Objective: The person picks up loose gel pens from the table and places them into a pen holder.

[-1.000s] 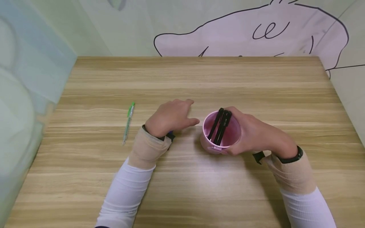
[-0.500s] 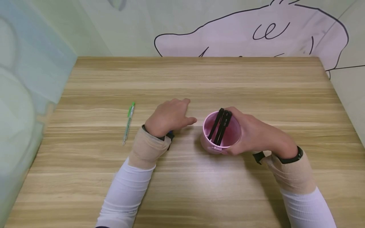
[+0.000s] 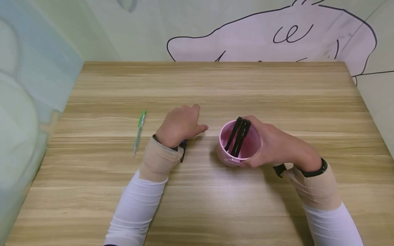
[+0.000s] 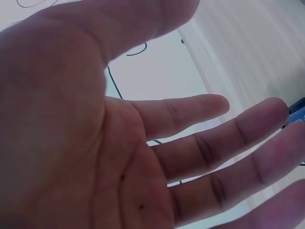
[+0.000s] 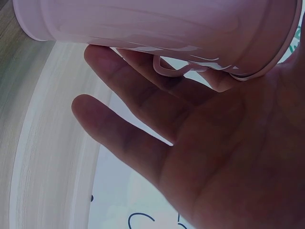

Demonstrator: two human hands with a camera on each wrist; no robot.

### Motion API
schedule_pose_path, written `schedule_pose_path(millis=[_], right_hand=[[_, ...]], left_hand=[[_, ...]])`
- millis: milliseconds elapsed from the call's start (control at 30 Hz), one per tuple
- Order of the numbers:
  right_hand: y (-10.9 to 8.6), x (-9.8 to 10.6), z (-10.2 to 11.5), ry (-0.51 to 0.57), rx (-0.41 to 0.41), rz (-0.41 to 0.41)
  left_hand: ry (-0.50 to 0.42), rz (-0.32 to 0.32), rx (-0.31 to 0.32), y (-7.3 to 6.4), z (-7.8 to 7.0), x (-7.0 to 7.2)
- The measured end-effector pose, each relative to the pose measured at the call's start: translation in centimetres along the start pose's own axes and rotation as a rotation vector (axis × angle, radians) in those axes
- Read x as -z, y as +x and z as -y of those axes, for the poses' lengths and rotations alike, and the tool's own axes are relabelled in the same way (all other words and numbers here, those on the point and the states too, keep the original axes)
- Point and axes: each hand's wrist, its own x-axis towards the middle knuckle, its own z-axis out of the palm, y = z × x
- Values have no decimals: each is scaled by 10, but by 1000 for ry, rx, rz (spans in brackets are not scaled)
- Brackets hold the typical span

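Note:
My right hand (image 3: 271, 143) grips a pink cup (image 3: 224, 159) by its far and right side, thumb near the front rim. In the right wrist view, the fingers (image 5: 143, 90) lie along the cup wall (image 5: 143, 21), beside a small pink loop (image 5: 167, 70). Black pens (image 3: 241, 138) lean inside the cup with their upper ends past the rim. My left hand (image 3: 181, 124) hovers left of the cup, palm empty and fingers loosely extended. Near its fingertips, a blue and black object (image 4: 298, 113) shows at the left wrist view's edge, mostly cut off.
A clear pen with a green clip (image 3: 139, 133) lies on the wooden table (image 3: 215, 85), left of the left hand. A wall with a line drawing (image 3: 261, 37) stands behind the table's far edge. Another wall (image 3: 34, 85) runs along the left.
My left hand has shifted slightly to the left, away from the cup. The right hand, the cup and the pens have stayed in place.

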Motion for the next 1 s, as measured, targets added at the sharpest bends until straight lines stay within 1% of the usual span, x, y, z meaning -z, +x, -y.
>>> schedule_pose_path(millis=[167, 467, 733, 1000], right_hand=[[0, 0, 0, 6, 1, 4], [0, 0, 0, 0, 2, -1], [0, 0, 1, 2, 3, -1], [0, 0, 1, 0, 0, -2]], left_hand=[[3, -10, 20, 1, 1, -1], [5, -7, 37, 3, 2, -1], [9, -25, 19, 2, 3, -2], [-10, -20, 30, 2, 4, -1]])
